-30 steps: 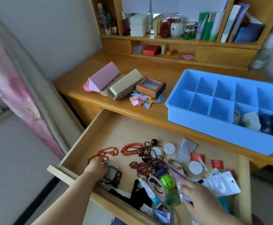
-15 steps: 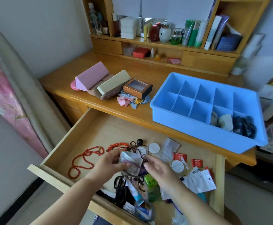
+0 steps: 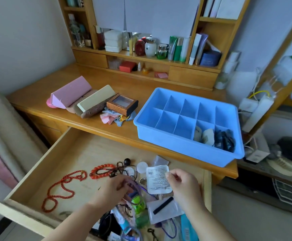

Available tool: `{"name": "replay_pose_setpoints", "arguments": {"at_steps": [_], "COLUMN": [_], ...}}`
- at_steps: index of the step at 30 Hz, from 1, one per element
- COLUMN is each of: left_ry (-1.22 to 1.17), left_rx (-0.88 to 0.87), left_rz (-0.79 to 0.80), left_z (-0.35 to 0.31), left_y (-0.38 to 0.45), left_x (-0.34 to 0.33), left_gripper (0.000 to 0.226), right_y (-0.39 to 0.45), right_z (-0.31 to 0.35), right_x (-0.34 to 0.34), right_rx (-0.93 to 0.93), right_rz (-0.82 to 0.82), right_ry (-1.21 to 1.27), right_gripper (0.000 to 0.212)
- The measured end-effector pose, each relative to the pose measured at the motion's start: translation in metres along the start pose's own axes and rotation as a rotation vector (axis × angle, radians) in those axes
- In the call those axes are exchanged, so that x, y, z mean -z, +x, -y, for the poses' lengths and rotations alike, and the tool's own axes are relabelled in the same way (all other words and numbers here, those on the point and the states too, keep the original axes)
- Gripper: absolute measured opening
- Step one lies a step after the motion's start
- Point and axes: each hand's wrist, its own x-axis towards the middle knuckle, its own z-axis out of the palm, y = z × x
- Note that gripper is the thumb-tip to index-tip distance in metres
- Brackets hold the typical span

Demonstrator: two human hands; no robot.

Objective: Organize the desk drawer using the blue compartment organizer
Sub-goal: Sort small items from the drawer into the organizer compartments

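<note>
Two hands worked over the open drawer: my right hand pinched a white packet, my left hand gripped a purple cord. I judged untangling first wise; the organizer sat on the desk.

right hand has lifted the white packet clear of left.

2 bare forearms rise from the bottom edge of the head view, ending in the left hand and right hand. No sleeves, rings, watch or bracelets show; fingernails are short and unpainted.
</note>
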Motion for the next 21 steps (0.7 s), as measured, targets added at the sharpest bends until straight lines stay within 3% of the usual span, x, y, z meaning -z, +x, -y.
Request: {"name": "replay_pose_setpoints", "arguments": {"at_steps": [2, 3, 5, 7, 9, 12, 15, 19, 21], "left_ry": [0.443, 0.663, 0.847, 0.648, 0.387, 0.378, 0.384, 0.503, 0.521], "left_rx": [0.042, 0.044, -0.082, -0.295, -0.527, -0.817, -0.8, -0.806, -0.736], "left_rz": [0.306, 0.385, 0.268, 0.026, -0.195, -0.415, -0.317, -0.121, -0.084], "left_z": [-0.007, -0.014, -0.041, -0.075, -0.111, -0.157, -0.179, -0.192, -0.197], "left_y": [0.007, 0.008, 0.011, 0.015, 0.021, 0.038, 0.068, 0.098, 0.107], "left_x": [-0.004, -0.006, -0.006, -0.006, -0.002, 0.005, -0.002, -0.029, -0.041], "left_gripper": [0.063, 0.071, 0.05, 0.016, 0.013, 0.002, 0.012, 0.019, 0.024], "right_y": [0.0, 0.0, 0.002, 0.004, 0.01, 0.03, 0.066, 0.113, 0.125], "right_z": [0.002, 0.004, 0.01, 0.018, 0.03, 0.051, 0.07, 0.08, 0.081], "right_x": [0.023, 0.034, 0.059, 0.084, 0.11, 0.145, 0.167, 0.162, 0.154], "right_rx": [0.075, 0.113, 0.175, 0.2, 0.204, 0.208, 0.185, 0.115, 0.128], "right_rz": [-0.073, -0.096, -0.145, -0.232, -0.316, -0.432, -0.458, -0.293, -0.283], "right_ry": [-0.075, -0.103, -0.131, -0.125, -0.099, -0.174, -0.329, -0.608, -0.635], "right_gripper": [0.029, 0.032, 0.036, 0.033, 0.023, 0.017, 0.019, 0.022, 0.02]}}
